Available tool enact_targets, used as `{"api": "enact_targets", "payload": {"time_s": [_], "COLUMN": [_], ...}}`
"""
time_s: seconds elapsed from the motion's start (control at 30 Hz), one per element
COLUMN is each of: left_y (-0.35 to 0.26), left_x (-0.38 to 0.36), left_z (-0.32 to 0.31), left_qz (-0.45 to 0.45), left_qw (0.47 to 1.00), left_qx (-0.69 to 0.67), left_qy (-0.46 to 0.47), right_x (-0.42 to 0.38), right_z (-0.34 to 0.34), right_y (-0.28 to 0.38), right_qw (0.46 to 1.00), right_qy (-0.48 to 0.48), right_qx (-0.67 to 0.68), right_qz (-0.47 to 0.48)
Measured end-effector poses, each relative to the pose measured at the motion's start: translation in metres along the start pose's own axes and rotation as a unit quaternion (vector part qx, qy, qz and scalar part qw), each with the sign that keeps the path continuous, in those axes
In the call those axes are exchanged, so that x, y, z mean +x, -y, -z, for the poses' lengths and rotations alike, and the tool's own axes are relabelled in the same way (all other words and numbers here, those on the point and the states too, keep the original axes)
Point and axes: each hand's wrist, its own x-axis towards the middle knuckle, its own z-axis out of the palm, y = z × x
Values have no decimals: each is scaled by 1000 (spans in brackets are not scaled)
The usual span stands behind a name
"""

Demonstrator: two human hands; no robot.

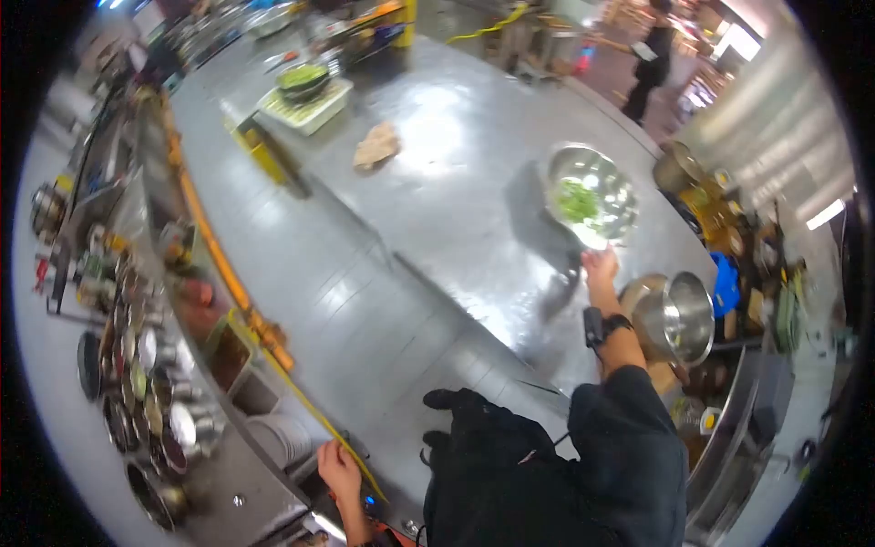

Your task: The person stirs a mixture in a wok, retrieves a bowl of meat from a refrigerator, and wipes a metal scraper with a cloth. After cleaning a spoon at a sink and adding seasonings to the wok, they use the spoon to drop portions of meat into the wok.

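My right hand (600, 263) is closed on the near rim of a shiny metal bowl (618, 196) over the steel table (456, 219). Chopped green leaves (578, 201) lie inside the bowl, which is tilted toward me. A dark device is strapped round my right wrist. My left hand (339, 469) hangs at the lower left, beside the counter edge and a yellow strip (360, 463). Its fingers are bent and blurred, and whether they hold anything does not show.
Another metal bowl (685, 319) stands right of my right forearm. A brown cloth or paper (376, 146) and a white tray (319, 117) with greens lie farther back. Pans (157, 350) line the left counter (260, 497). A person in dark clothes (651, 64) stands at the back right.
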Motion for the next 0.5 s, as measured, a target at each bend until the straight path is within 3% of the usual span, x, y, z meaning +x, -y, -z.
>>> {"api": "enact_targets", "payload": {"time_s": [0.03, 0.1, 0.2, 0.3, 0.33, 0.4, 0.43, 0.5], "left_y": [7, 22, 38, 70, 77, 104, 121, 140], "left_x": [0, -1, 0, 6, 12, 23, 24, 43], "left_z": [0, 1, 5, 2, 1, -8, -10, -9], "left_qz": [5, -29, 1, 43, 54, 73, 87, 121], "left_qw": [1000, 999, 1000, 999, 998, 997, 995, 991], "left_qx": [14, 31, 25, -5, -43, -4, 23, -46], "left_qy": [8, 1, 5, 6, -4, 16, 32, 33], "right_x": [0, -14, -98, -176, -200, -228, -236, -255], "right_z": [5, 14, -10, -51, -66, -90, -98, -126], "right_y": [-12, -42, -91, -143, -157, -195, -208, -240], "right_qw": [999, 995, 979, 891, 837, 677, 571, 339], "right_qy": [-31, 63, 165, 363, 424, 556, 625, 714], "right_qx": [23, -2, -93, -260, -337, -480, -529, -561], "right_qz": [6, -78, -70, -78, -80, -31, 61, 246]}}
